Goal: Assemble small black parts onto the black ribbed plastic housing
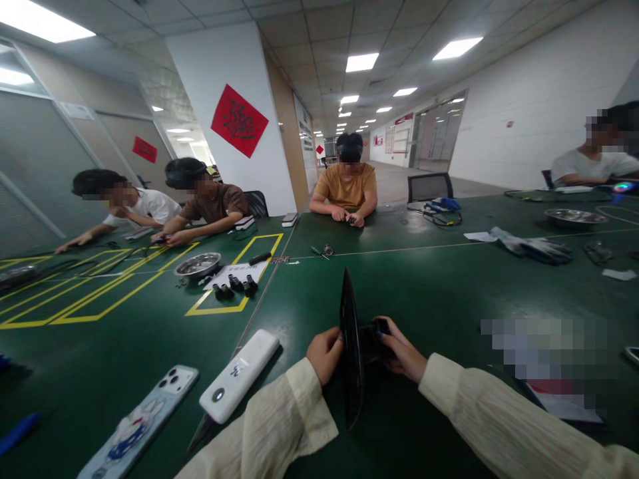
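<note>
Cream sleeves (272,422) nearest the camera, both hands on one black assembly over the green table (439,299). Landmark: thin black panel (352,359), upright, seen nearly edge-on. Can't tell if its lower edge touches the table. Left hand (325,354) is closed at the panel's left face, fingers bent in, pinching it. Right hand (402,352) is wrapped round a black block (370,340) on the panel's right side; can't tell if the block is fixed to it.

Left of panel: white power bank (244,372) lying flat, then phone in a cartoon-print case (142,422).

Beyond panel, to its left: four black fittings (250,286) by a paper sheet (239,271), metal bowl (200,273) just beside.

Straight beyond panel: person in mustard shirt (344,183), seated, hands at a small dark part.

Beyond panel, to its right: work gloves (539,249), second metal bowl (574,220) farther out.
</note>
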`<action>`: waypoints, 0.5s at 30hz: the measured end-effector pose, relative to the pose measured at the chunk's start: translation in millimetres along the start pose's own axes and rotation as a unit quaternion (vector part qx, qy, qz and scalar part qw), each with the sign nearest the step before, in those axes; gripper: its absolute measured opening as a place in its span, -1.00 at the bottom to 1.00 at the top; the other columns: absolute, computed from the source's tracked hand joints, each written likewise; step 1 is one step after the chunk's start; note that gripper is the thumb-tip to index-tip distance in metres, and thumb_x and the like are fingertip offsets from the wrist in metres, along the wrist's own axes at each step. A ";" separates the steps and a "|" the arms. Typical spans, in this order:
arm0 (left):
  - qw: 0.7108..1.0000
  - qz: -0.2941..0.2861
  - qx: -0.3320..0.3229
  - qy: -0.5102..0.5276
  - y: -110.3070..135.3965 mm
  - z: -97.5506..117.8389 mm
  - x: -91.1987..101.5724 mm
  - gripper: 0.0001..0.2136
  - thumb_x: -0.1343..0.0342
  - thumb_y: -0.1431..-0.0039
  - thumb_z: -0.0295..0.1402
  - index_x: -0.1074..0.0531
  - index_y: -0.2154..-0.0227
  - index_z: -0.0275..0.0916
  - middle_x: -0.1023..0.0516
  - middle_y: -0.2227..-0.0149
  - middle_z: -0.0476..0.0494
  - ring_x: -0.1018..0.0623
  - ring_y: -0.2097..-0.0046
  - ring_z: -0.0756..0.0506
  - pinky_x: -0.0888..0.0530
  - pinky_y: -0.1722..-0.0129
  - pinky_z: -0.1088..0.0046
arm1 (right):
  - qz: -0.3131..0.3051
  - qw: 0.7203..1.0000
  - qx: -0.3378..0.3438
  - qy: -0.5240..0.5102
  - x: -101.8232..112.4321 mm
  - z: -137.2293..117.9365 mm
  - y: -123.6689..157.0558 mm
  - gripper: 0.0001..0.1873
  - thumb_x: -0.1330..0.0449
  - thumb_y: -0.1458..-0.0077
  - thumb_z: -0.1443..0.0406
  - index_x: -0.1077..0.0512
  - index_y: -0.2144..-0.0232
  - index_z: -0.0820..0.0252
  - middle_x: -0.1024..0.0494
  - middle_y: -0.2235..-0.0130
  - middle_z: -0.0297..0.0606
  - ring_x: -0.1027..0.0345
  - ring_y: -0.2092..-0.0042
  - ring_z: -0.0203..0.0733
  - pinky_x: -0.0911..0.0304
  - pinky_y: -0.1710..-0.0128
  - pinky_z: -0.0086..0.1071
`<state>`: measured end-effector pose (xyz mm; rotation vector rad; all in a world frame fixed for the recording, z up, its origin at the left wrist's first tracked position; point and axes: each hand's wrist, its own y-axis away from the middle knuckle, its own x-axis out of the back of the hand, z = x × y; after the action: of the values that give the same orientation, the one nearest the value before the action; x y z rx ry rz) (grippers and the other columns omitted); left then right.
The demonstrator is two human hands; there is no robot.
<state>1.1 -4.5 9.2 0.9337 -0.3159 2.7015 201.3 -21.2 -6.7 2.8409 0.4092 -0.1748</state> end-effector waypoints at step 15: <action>0.999 -0.030 0.004 -0.028 -1.6 -10.2 -3.1 -0.60 0.26 -0.13 -0.16 -0.32 0.61 -0.30 -0.25 0.61 0.00 -0.29 0.49 -0.01 -0.22 0.45 0.50 | 0.000 1.000 0.002 0.001 0.6 -0.7 -0.2 -0.48 -0.01 0.02 -0.02 0.01 0.04 -0.06 -0.28 0.52 -0.47 -0.06 0.70 -0.49 0.28 0.73 -0.62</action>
<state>-1.9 -0.6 -0.4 1.0060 -0.2842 2.6275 201.9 -20.7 -6.2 2.8453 0.4096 -0.1718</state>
